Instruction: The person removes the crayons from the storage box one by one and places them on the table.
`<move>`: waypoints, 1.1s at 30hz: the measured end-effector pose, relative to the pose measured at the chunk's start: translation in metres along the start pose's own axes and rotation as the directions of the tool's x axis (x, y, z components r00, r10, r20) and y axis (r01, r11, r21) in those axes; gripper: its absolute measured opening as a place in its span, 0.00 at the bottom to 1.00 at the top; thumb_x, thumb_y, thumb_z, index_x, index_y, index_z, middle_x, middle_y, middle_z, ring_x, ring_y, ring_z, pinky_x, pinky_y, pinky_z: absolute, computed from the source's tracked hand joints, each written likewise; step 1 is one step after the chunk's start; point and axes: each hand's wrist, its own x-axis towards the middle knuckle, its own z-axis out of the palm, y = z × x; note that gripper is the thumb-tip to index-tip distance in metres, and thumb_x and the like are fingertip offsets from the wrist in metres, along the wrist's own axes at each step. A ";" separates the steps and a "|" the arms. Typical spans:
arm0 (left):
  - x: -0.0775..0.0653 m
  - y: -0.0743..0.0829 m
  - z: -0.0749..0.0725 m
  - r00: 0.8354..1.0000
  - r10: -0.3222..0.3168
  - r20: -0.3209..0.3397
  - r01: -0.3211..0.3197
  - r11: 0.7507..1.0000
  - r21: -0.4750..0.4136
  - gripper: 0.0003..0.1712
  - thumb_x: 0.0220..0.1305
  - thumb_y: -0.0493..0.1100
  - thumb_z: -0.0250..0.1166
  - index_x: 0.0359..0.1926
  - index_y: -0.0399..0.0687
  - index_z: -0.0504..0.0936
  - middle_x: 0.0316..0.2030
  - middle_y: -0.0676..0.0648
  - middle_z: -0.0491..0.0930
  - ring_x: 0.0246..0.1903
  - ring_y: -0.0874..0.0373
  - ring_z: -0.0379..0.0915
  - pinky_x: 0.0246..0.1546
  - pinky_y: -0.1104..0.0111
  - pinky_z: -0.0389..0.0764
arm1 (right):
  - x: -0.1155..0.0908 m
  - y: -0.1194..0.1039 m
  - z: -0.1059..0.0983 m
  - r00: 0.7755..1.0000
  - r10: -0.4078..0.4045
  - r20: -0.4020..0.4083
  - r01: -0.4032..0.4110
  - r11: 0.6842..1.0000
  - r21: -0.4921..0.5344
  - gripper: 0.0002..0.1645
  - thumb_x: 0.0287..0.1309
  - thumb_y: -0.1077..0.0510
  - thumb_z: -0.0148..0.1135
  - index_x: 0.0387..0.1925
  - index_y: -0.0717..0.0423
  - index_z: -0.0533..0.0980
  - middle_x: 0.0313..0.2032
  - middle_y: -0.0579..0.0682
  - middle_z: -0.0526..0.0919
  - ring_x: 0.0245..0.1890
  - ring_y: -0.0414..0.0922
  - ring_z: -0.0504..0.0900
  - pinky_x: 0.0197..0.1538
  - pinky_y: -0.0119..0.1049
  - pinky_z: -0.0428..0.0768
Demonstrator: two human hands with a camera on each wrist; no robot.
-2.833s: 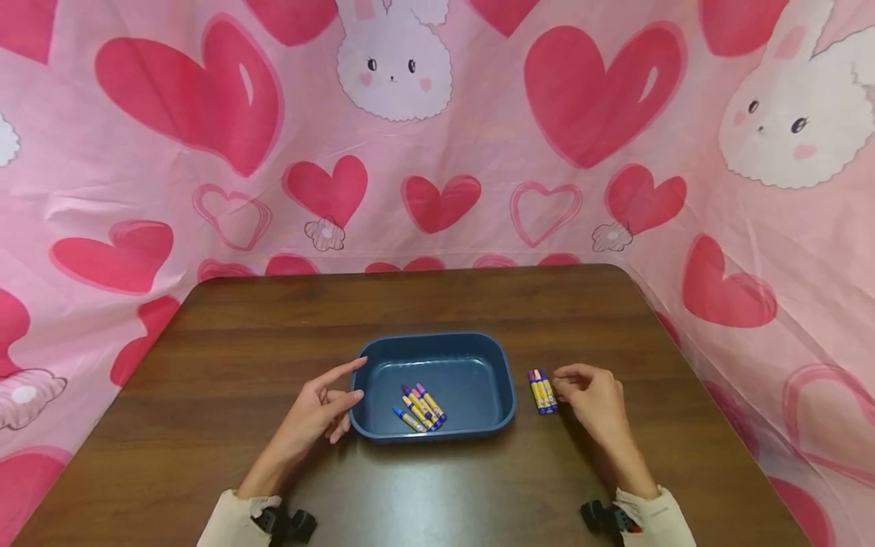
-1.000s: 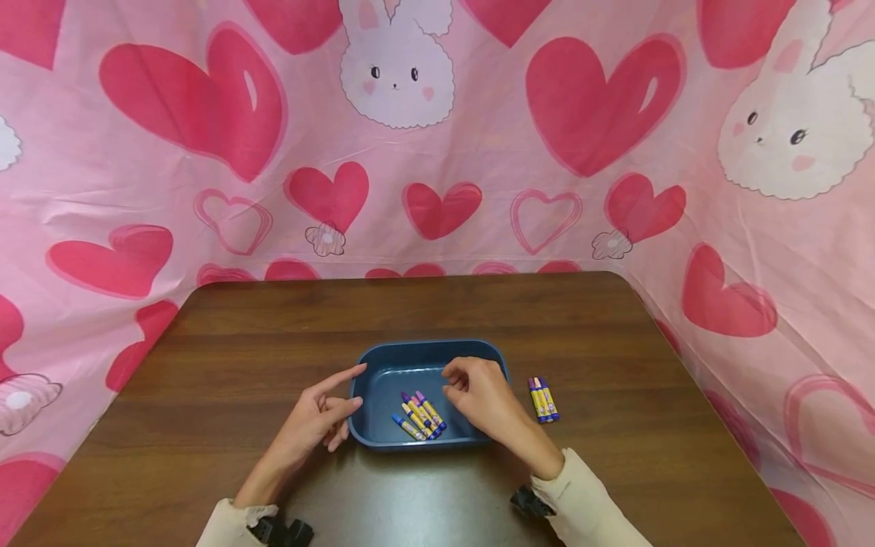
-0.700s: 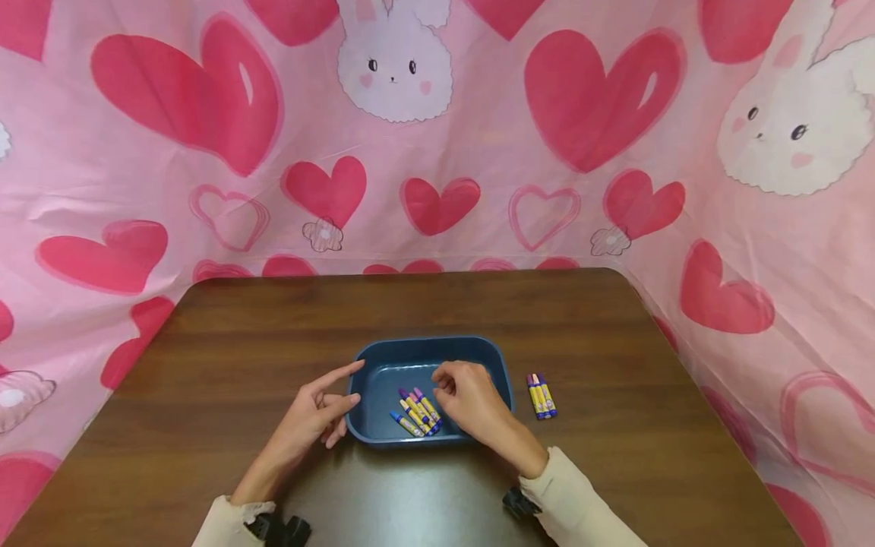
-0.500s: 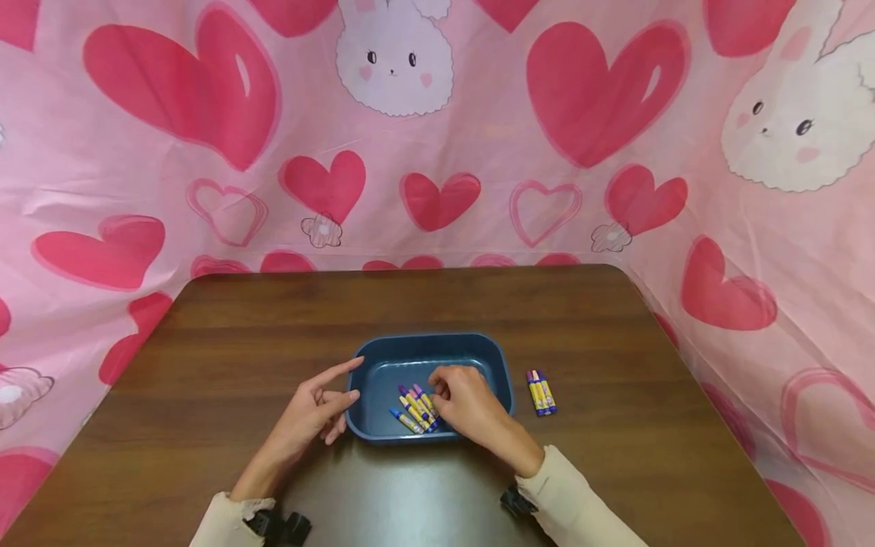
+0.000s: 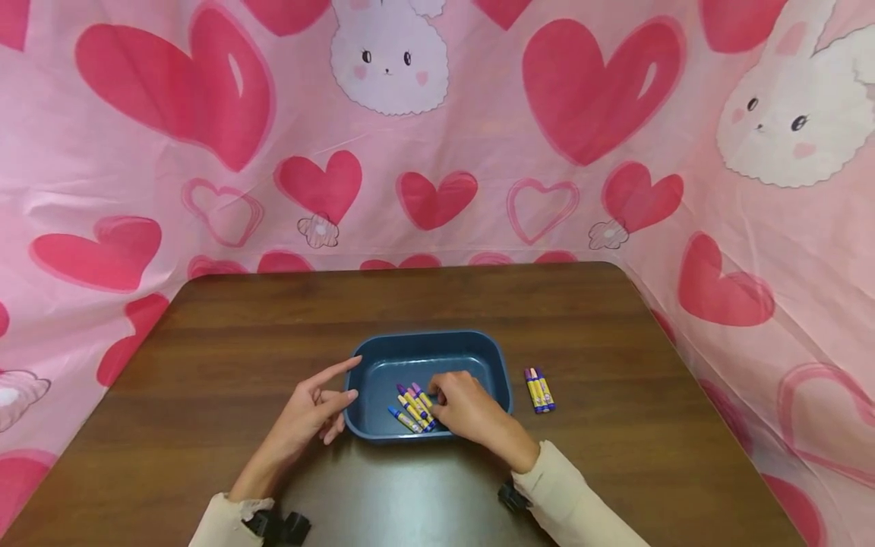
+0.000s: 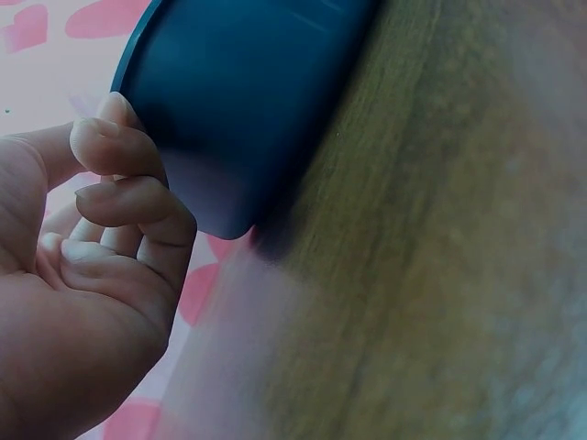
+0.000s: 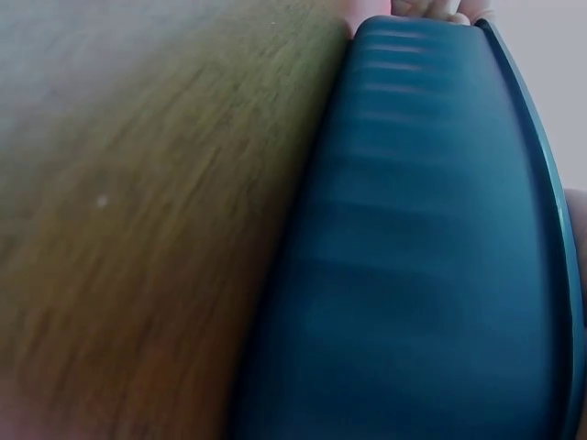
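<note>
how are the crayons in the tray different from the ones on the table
Layout: the tray crayons overlap in a jumble; the table crayons lie side by side.
Number: there are more tray crayons than table crayons, which number three.
Nearness: the right hand is close by the tray crayons; the table crayons lie untouched.
Both sets have yellow wrappers.

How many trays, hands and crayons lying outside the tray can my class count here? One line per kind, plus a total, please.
Tray: 1
Left hand and right hand: 2
Crayons outside the tray: 3
Total: 6
</note>
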 end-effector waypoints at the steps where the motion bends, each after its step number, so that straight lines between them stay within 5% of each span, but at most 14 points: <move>1: 0.000 0.000 0.000 1.000 -0.001 0.001 0.001 1.000 0.001 0.32 0.73 0.37 0.59 0.74 0.42 0.61 0.16 0.44 0.76 0.10 0.56 0.66 0.13 0.71 0.71 | 0.000 0.000 0.000 1.000 0.001 0.007 -0.001 1.000 0.000 0.09 0.56 0.63 0.70 0.39 0.62 0.84 0.24 0.44 0.78 0.26 0.38 0.74 0.31 0.32 0.75; 12: -0.003 0.000 0.000 1.000 -0.004 -0.002 0.004 1.000 0.000 0.32 0.73 0.37 0.58 0.74 0.42 0.61 0.16 0.46 0.76 0.10 0.57 0.67 0.13 0.72 0.71 | 0.001 -0.001 -0.001 0.997 0.064 0.041 -0.063 0.997 -0.040 0.07 0.51 0.67 0.69 0.34 0.61 0.82 0.22 0.45 0.75 0.26 0.41 0.73 0.30 0.34 0.74; 18: -0.002 0.000 0.001 1.000 -0.006 0.002 0.006 1.000 -0.015 0.32 0.73 0.36 0.58 0.74 0.41 0.60 0.17 0.46 0.77 0.10 0.57 0.66 0.13 0.72 0.71 | 0.001 -0.002 -0.001 0.999 0.027 0.023 -0.025 0.998 -0.065 0.09 0.53 0.65 0.70 0.38 0.60 0.83 0.28 0.46 0.78 0.31 0.41 0.74 0.35 0.36 0.76; 33: -0.002 0.002 0.003 1.000 -0.020 -0.005 0.020 1.000 -0.010 0.32 0.73 0.37 0.58 0.74 0.41 0.60 0.16 0.47 0.76 0.10 0.56 0.65 0.13 0.72 0.70 | -0.001 0.000 -0.002 0.996 0.062 0.056 -0.063 0.998 0.004 0.10 0.48 0.74 0.63 0.31 0.60 0.81 0.25 0.46 0.78 0.26 0.40 0.73 0.30 0.32 0.74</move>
